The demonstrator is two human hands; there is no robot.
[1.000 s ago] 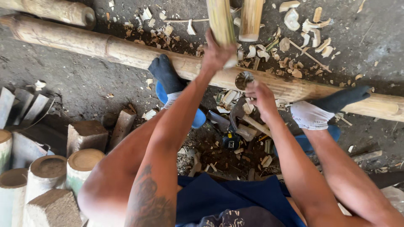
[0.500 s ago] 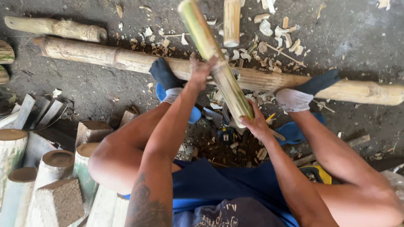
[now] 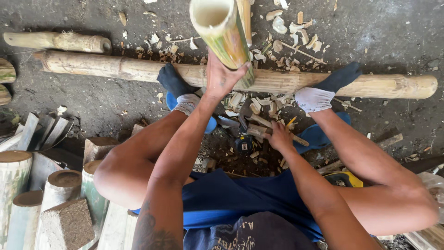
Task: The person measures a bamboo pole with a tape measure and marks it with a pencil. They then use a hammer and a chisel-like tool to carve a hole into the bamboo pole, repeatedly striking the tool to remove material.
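Dirt floor; left hand [image 3: 221, 76] grips hollow green-yellow bamboo tube [image 3: 222, 28] upright

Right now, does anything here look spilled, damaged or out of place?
Bamboo chips and shavings litter the ground around the long bamboo pole and between the feet. Otherwise nothing odd: the left hand holds an upright bamboo tube steady.
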